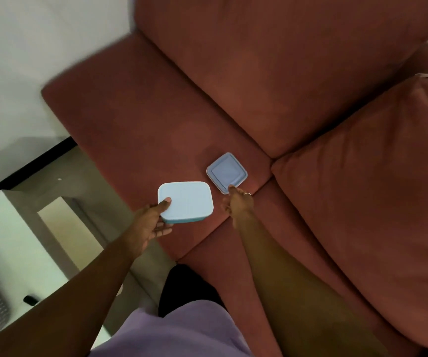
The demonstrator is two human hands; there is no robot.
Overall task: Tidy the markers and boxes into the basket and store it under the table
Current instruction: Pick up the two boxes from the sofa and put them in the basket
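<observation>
Frame blurred; fingers under pale-blue rounded plastic box (186, 201) hidden. Reddish fabric sofa seat (141, 130) open at 10–12 o'clock. Left hand (149, 222) grips box corner, thumb on lid. Right hand (238, 202) extended, fingertip touching small lavender square plastic box (226, 172) at 1 o'clock; not closed on it.

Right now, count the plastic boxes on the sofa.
2. The light blue rectangular plastic box is in the left hand; the smaller lavender square plastic box lies on the seat, touched by the right hand. Others may be outside view.
</observation>
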